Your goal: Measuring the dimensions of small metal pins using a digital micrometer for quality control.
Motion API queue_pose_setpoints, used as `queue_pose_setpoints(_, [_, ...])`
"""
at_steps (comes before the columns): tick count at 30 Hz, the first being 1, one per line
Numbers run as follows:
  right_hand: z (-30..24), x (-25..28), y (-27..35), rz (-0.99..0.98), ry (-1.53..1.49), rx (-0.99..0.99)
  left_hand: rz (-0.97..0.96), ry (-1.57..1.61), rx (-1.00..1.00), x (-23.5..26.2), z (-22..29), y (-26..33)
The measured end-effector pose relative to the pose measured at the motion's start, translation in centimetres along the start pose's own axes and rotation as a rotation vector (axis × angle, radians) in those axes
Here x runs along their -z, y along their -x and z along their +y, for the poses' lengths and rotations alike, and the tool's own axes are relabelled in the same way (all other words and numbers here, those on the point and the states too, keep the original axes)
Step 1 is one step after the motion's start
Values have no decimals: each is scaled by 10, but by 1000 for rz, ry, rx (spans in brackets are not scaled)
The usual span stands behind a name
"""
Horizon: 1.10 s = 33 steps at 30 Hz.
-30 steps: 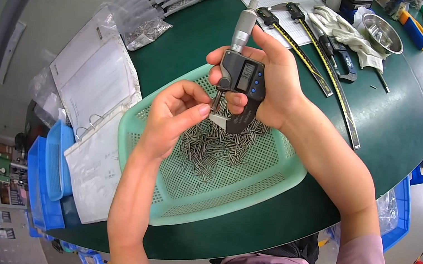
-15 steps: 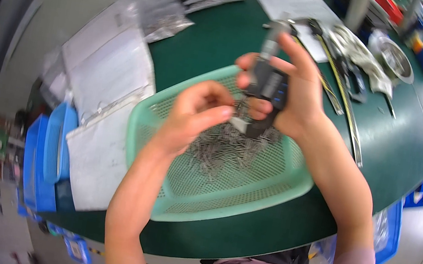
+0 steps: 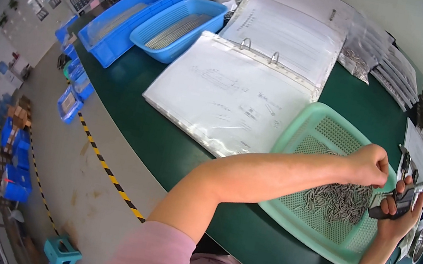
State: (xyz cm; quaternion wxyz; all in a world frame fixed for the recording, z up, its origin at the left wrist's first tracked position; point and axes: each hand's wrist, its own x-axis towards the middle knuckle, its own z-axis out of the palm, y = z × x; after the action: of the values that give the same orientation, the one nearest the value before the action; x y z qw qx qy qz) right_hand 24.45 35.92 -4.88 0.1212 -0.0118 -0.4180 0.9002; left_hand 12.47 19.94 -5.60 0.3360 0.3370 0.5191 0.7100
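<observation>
A light-green mesh basket point(image 3: 344, 133) holds a heap of small grey metal pins point(image 3: 335, 206). Above its right part, my left hand point(image 3: 369, 164) is closed in a pinch, the fingertips turned away, so whatever they hold is hidden. Just to the right, my right hand point(image 3: 403, 223) grips a dark digital micrometer point(image 3: 401, 204) with a silver thimble pointing up and right. The micrometer's measuring end lies close to the left fingertips, over the basket's right rim. Whether a pin sits in its jaws is too small to tell.
An open ring binder point(image 3: 212, 95) with drawings lies left of the basket on the green table point(image 3: 157, 136). Beyond it stand a blue tray point(image 3: 106, 50) and a blue basket point(image 3: 165, 55) of thin rods. Bagged parts point(image 3: 362, 48) lie behind; a metal bowl point(image 3: 420, 242) is at the right.
The view has swung left, so basket and hands now appear farther right and the binder shows fully. My right hand still holds the micrometer; my left hand stays pinched close to it.
</observation>
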Motion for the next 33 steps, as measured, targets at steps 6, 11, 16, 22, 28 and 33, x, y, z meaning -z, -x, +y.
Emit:
queue_pose_setpoints(6, [-10, 7, 2, 4, 60, 20, 69, -127, -74, -16, -6, -5])
queue_pose_setpoints(11, [-8, 10, 1, 42, 77, 35, 112, -182, -61, -16, -8, -5])
queue_pose_setpoints(16, [-8, 14, 1, 53, 72, 33, 112, -296, -84, -17, -20, -7])
queue_pose_setpoints(22, [-9, 5, 6, 55, 72, 35, 42, -100, -22, -19, -11, -5])
queue_pose_setpoints(28, [-3, 1, -1, 44, -5, -10, 2, 78, -8, -12, -10, -2])
queue_pose_setpoints(33, [-3, -2, 1, 57, -1, -14, -38, -11, -39, -13, -4, 2])
